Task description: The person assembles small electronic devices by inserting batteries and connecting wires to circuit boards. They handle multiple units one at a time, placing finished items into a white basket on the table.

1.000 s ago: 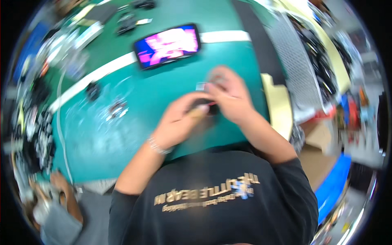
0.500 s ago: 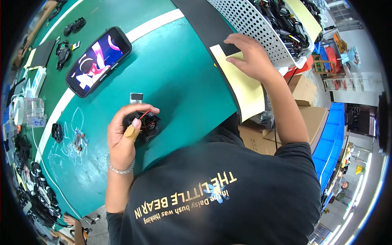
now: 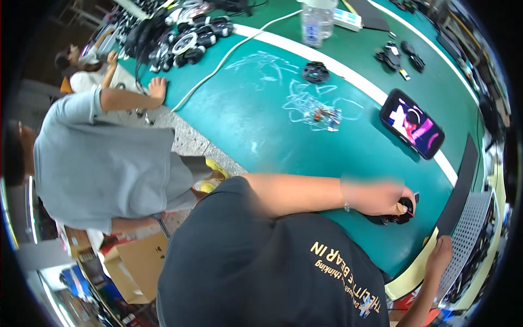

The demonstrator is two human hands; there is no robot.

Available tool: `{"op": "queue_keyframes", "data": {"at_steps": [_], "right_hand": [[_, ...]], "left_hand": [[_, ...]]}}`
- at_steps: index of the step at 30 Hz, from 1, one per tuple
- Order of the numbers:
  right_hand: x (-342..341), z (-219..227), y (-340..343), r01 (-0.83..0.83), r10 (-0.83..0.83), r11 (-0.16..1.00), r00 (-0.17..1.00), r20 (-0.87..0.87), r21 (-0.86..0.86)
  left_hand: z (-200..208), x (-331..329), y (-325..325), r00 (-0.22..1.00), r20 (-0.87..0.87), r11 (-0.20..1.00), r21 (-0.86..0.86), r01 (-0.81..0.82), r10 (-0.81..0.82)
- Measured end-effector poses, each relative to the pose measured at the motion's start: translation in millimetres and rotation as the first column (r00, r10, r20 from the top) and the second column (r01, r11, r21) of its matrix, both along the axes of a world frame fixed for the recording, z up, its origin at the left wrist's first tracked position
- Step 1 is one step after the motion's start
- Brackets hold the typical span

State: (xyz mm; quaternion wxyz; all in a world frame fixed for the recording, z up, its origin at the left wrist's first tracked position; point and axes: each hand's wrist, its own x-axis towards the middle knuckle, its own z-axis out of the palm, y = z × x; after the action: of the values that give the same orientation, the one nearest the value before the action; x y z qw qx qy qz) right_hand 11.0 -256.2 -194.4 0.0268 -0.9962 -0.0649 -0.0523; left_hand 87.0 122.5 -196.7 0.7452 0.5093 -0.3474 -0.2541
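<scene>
My left hand (image 3: 384, 199) is closed around a small black plastic housing with wires (image 3: 391, 219), low over the green table. A red wire sticks out by the thumb, which wears a tan finger cover. Part of the hand is smeared by motion. At the right, my right hand (image 3: 439, 253) is at the yellow-backed strip (image 3: 411, 283), beside the perforated basket. Its fingers are bent together; whatever is between them is hidden. Beyond my left hand a phone (image 3: 412, 124) with a lit screen stands tilted on the table.
Clear plastic wrap with small parts (image 3: 324, 115) and a black round part (image 3: 316, 72) lie on the green table (image 3: 256, 139). A white perforated basket (image 3: 467, 234) is at the right. A grey-shirted person (image 3: 106, 163) stands at left, hand on the table edge. A white cable (image 3: 218, 68) crosses the tabletop.
My view has swung left, bringing the grey-shirted person into sight. My left hand keeps the black housing. The fingers of my right hand, apart before, are now drawn together at the strip.
</scene>
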Motion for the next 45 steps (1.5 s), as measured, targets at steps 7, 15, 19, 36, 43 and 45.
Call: {"op": "queue_keyframes", "data": {"at_steps": [7, 15, 19, 36, 43, 45], "right_hand": [[18.7, -0.8, -22.3, 0.109, -0.129, 0.930, 0.991, 0.033, 0.350], [32.0, 19.9, 18.1, 0.211, -0.348, 0.605, 0.937, 0.017, 0.768], [22.8, 34.0, 85.5, 0.112, -0.204, 0.428, 0.979, -0.025, 0.897], [51.4, 58.6, 186.9, -0.056, 0.099, 0.077, 0.994, 0.048, 0.996], [61.0, 35.9, 189.9, -0.121, 0.030, -0.165, 0.991, 0.128, 0.979], [55.1, 45.8, 206.3, -0.096, 0.029, -0.203, 0.994, 0.104, 0.975]], "left_hand": [[-2.5, -1.3, -0.1, 1.000, 0.011, 1.000, -0.015, -0.008, 0.008], [-7.2, -0.2, -3.2, 0.997, 0.029, 0.996, -0.054, -0.073, 0.074], [-5.2, -2.8, -0.3, 0.994, 0.024, 0.994, -0.027, -0.105, 0.106], [-11.3, -6.5, -12.2, 0.906, 0.124, 0.914, -0.006, -0.407, 0.404], [-10.0, -12.2, -8.7, 0.812, 0.348, 0.876, -0.061, -0.479, 0.468], [0.5, -16.6, -3.3, 0.834, 0.367, 0.903, -0.046, -0.426, 0.412]]}}
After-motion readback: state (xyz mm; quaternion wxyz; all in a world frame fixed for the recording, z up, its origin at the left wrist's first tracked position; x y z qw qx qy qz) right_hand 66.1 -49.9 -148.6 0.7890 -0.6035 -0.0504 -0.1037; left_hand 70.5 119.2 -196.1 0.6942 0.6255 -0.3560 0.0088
